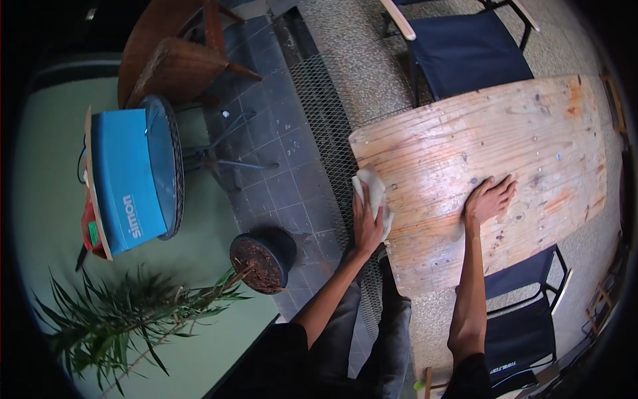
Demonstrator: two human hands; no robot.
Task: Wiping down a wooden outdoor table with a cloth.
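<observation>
My left hand grips a crumpled white cloth at the left edge of a worn wooden tabletop. Part of the cloth shows above my fingers and part beside my thumb, against the table's edge. My right hand holds nothing; it rests palm down on the boards with its fingers slightly spread. Knots, scratches and orange stains mark the wood, and a small blue spot lies beyond my right hand.
Dark fabric folding chairs stand at the table's far and near sides. Metal mesh covers a floor channel to the left. Beyond are a potted plant, a round side table bearing a blue box, and a wooden chair.
</observation>
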